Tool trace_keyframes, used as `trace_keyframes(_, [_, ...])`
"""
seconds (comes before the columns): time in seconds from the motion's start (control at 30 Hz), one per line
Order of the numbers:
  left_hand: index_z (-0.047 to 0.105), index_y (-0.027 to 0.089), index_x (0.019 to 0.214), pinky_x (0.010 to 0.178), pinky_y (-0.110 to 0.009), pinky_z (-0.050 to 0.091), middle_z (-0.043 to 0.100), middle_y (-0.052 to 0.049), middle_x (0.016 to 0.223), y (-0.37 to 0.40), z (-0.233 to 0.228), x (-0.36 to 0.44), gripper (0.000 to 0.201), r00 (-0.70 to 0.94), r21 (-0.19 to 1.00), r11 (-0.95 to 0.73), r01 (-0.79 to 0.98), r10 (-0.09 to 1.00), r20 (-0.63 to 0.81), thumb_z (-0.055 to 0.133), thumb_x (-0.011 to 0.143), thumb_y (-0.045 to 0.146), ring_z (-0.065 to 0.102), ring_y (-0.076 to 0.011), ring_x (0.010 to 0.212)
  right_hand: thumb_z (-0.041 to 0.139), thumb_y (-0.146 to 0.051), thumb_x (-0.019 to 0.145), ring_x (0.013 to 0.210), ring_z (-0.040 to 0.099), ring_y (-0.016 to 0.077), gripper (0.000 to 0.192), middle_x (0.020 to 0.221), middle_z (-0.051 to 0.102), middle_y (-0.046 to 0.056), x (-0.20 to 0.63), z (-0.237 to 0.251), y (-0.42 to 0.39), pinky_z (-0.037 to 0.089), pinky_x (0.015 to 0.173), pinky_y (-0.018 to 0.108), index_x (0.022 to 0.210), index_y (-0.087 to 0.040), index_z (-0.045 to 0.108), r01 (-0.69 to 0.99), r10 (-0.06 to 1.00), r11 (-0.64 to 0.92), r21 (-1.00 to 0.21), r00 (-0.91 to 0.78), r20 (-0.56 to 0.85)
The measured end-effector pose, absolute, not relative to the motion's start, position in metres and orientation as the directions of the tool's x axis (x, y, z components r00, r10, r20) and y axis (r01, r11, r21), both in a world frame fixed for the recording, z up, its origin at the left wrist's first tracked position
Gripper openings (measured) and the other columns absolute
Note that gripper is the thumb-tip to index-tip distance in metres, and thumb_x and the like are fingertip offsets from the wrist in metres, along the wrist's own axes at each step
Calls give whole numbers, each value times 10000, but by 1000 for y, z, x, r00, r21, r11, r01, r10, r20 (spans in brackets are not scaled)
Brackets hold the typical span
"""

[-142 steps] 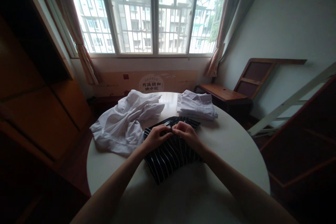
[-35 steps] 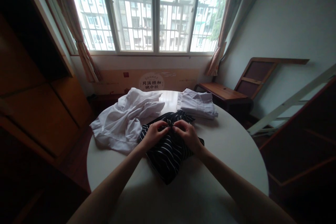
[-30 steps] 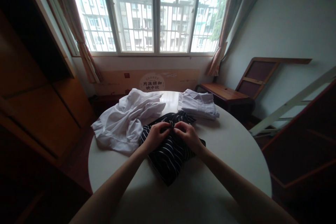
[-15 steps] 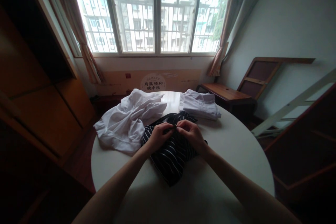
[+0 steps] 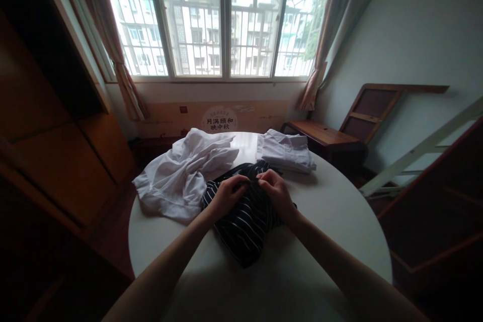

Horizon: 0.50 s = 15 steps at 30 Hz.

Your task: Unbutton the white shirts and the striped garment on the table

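Note:
A black garment with thin white stripes (image 5: 241,234) lies bunched in the middle of the round white table (image 5: 332,221). Over its upper part, my left hand (image 5: 231,195) pinches the dark cloth between thumb and fingers. Close beside it, my right hand (image 5: 274,188) grips another bit of the same cloth, its fingertips a short gap from the left ones. The exact spot they hold is dark and hard to make out. Left of the striped garment spreads a crumpled white garment (image 5: 177,176). Behind my right hand sits a folded white garment (image 5: 285,151).
Beyond the table, a long printed box (image 5: 169,115) stands under the barred window (image 5: 196,35). A wooden seat (image 5: 320,132) and a pale ladder-like frame (image 5: 411,158) stand at the right. Wooden cabinets (image 5: 56,171) line the left side.
My fingertips have drawn slightly apart; the right hand has shifted a little to the right and up. The striped garment stays in place on the table.

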<state>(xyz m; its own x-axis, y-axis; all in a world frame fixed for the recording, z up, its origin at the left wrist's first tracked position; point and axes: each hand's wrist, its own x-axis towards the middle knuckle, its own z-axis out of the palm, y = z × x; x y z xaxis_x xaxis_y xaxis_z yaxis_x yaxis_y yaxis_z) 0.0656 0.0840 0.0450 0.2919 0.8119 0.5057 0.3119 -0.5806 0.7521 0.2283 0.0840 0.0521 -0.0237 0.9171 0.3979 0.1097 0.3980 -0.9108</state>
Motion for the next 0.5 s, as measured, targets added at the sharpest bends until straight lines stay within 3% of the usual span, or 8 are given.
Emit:
trace_keyframes(0.17, [569, 167, 881, 747, -248, 435, 626, -13, 839, 85, 52, 59, 165, 159, 806, -517, 289, 856, 492, 451, 771, 201, 566, -141, 794, 497, -360, 730, 558, 446, 112, 172, 645, 483, -21, 237, 50, 92, 392, 521, 233, 742, -194, 451, 51, 918, 367, -929, 141, 370])
trace_keyframes(0.3, [554, 169, 744, 700, -269, 433, 579, 3, 711, 90, 52, 50, 149, -98, 827, -431, 360, 865, 493, 418, 701, 127, 536, -144, 705, 518, -377, 725, 573, 464, 112, 205, 668, 490, -22, 245, 52, 98, 397, 534, 237, 783, -189, 463, 83, 849, 423, -902, 310, 427])
trace_keyframes(0.4, [556, 176, 669, 789, -309, 413, 588, -13, 770, 88, 54, 46, 221, -179, 766, -465, 444, 792, 584, 388, 626, 38, 534, -165, 798, 540, -367, 727, 585, 477, 110, 197, 663, 501, -20, 245, 58, 95, 405, 546, 236, 766, -186, 473, 140, 803, 459, -877, 357, 477])
trace_keyframes(0.5, [564, 181, 723, 873, -315, 379, 591, -31, 920, 77, 63, 50, 279, -122, 676, -609, 414, 699, 704, 363, 639, 7, 517, -169, 932, 548, -366, 741, 534, 475, 97, 189, 639, 507, -28, 239, 63, 84, 395, 482, 219, 765, -193, 476, 181, 802, 474, -862, 316, 507])
